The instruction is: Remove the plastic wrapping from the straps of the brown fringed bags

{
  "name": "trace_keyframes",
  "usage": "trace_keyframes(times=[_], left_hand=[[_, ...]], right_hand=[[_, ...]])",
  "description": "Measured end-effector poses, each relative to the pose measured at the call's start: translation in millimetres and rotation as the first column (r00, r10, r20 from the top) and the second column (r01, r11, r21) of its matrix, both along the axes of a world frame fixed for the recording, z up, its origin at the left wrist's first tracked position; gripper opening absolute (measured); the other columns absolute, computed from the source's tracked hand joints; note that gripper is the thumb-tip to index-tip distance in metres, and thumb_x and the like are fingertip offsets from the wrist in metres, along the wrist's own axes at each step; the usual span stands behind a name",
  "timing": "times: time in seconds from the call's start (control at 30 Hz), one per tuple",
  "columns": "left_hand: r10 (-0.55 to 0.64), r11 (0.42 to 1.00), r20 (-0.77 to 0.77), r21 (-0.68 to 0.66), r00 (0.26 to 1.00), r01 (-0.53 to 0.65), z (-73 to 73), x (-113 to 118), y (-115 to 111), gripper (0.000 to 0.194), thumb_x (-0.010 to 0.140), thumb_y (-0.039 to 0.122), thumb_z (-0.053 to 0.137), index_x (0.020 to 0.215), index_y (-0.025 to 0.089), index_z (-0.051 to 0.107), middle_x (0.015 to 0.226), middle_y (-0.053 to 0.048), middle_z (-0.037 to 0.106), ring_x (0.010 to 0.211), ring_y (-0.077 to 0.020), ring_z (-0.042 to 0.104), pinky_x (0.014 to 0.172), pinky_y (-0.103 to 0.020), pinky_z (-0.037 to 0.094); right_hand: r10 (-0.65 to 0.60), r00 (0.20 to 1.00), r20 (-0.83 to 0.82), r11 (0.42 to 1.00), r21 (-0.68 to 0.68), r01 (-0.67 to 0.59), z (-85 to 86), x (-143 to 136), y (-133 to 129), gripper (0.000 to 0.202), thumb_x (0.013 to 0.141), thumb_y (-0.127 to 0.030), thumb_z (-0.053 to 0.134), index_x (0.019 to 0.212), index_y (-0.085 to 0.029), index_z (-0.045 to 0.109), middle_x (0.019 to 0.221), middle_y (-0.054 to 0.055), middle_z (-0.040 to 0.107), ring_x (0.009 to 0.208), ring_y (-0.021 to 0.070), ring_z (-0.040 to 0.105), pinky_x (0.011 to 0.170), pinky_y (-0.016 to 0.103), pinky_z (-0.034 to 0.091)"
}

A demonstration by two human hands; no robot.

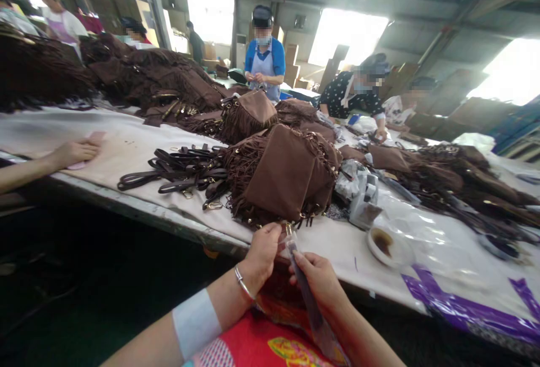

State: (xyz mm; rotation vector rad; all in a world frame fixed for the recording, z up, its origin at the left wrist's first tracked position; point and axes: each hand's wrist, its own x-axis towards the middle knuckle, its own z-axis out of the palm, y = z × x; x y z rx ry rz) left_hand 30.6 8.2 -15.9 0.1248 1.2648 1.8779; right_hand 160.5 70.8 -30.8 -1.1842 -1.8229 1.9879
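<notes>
right hand (319, 277) pinching the plastic-sleeved strap (307, 294) | left hand (262, 254) at its metal clasp (289, 230), can't tell what's gripped | imo steady that end, keep it flat

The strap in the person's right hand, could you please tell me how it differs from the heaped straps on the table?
The held strap runs down from the right hand, while the heaped straps lie on the table, several bent into loops. The held strap seems sheathed in clear plastic; the heaped straps look bare. Both are dark, with metal fittings beside them.
</notes>
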Motion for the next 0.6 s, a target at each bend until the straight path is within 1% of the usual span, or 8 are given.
trace_keyframes(times=[0.07, 0.13, 0.23, 0.3, 0.37, 0.47, 0.53, 0.6], left_hand=[[0.022, 1.0, -0.011, 0.014, 1.0, -0.022, -1.3, -0.5, 4.9, 0.015, 0.071, 0.029, 0.064, 0.077, 0.015, 0.061, 0.081, -0.006, 0.066, 0.07, -0.0146, 0.061, 0.06, -0.024, 0.048], [0.007, 1.0, -0.018, 0.018, 1.0, -0.007, -1.9, -2.0, 10.0, 0.018, 0.069, 0.03, 0.068, 0.076, 0.015, 0.062, 0.081, -0.006, 0.066, 0.07, -0.0152, 0.061, 0.06, -0.025, 0.048], [-0.025, 1.0, -0.052, -0.009, 0.998, 0.025, -3.0, -6.0, 16.0, 0.019, 0.066, 0.031, 0.071, 0.07, 0.015, 0.063, 0.074, -0.005, 0.065, 0.067, -0.0148, 0.06, 0.061, -0.025, 0.047], [-0.041, 0.998, -0.11, -0.043, 0.993, 0.036, -5.0, -9.1, 18.2, 0.019, 0.066, 0.031, 0.071, 0.067, 0.014, 0.064, 0.071, -0.005, 0.065, 0.065, -0.0144, 0.059, 0.06, -0.025, 0.046], [-0.05, 0.996, -0.18, -0.077, 0.982, 0.037, -7.7, -11.9, 18.9, 0.02, 0.067, 0.032, 0.07, 0.067, 0.013, 0.067, 0.069, -0.006, 0.065, 0.062, -0.0139, 0.058, 0.057, -0.024, 0.043], [-0.061, 0.99, -0.264, -0.136, 0.963, 0.026, -10.4, -14.3, 18.4, 0.02, 0.067, 0.033, 0.07, 0.066, 0.013, 0.068, 0.063, -0.004, 0.064, 0.055, -0.0118, 0.053, 0.051, -0.023, 0.037], [-0.073, 0.985, -0.303, -0.17, 0.95, 0.022, -9.8, -14.3, 17.7, 0.02, 0.068, 0.033, 0.07, 0.064, 0.014, 0.068, 0.059, -0.002, 0.061, 0.05, -0.0104, 0.049, 0.047, -0.023, 0.033], [-0.087, 0.982, -0.316, -0.185, 0.945, 0.029, -7.4, -13.6, 16.4, 0.02, 0.067, 0.033, 0.07, 0.064, 0.014, 0.067, 0.058, -0.001, 0.061, 0.05, -0.0105, 0.049, 0.047, -0.023, 0.034]], right_hand=[[0.0, 1.0, -0.023, 0.999, -0.052, -0.001, -2.4, 6.4, 1.3, 0.052, 0.072, -0.066, 0.064, 0.074, -0.014, 0.063, 0.056, 0.004, 0.067, 0.043, 0.0107, 0.055, 0.042, 0.02, 0.036], [-0.005, 0.999, -0.053, 0.994, -0.107, -0.001, -4.6, 11.1, 3.8, 0.05, 0.071, -0.065, 0.066, 0.074, -0.014, 0.062, 0.058, 0.004, 0.067, 0.044, 0.0103, 0.055, 0.043, 0.019, 0.036], [0.006, 0.999, -0.046, 0.994, -0.108, -0.011, -6.0, 14.0, 7.1, 0.05, 0.072, -0.064, 0.066, 0.073, -0.014, 0.062, 0.056, 0.004, 0.067, 0.042, 0.0098, 0.053, 0.042, 0.019, 0.035], [0.014, 1.0, -0.012, 0.999, -0.05, -0.014, -3.9, 13.0, 7.9, 0.053, 0.073, -0.067, 0.063, 0.074, -0.014, 0.063, 0.054, 0.004, 0.066, 0.041, 0.01, 0.052, 0.042, 0.02, 0.034], [0.022, 0.999, 0.03, 0.999, 0.047, -0.024, 0.9, 10.0, 7.8, 0.055, 0.074, -0.068, 0.059, 0.074, -0.014, 0.065, 0.052, 0.005, 0.066, 0.041, 0.0105, 0.051, 0.041, 0.02, 0.034], [0.028, 0.998, 0.06, 0.981, 0.19, -0.039, 9.9, 2.8, 8.0, 0.056, 0.075, -0.069, 0.055, 0.071, -0.014, 0.066, 0.051, 0.005, 0.065, 0.041, 0.0114, 0.049, 0.04, 0.022, 0.033], [0.023, 0.999, 0.046, 0.971, 0.238, -0.033, 14.0, -3.3, 9.9, 0.056, 0.077, -0.068, 0.053, 0.069, -0.014, 0.066, 0.052, 0.005, 0.065, 0.042, 0.0121, 0.049, 0.041, 0.022, 0.034], [0.009, 1.0, 0.014, 0.967, 0.254, -0.012, 15.1, -10.0, 13.1, 0.054, 0.078, -0.066, 0.053, 0.068, -0.015, 0.066, 0.052, 0.004, 0.064, 0.044, 0.0129, 0.05, 0.043, 0.023, 0.035]])
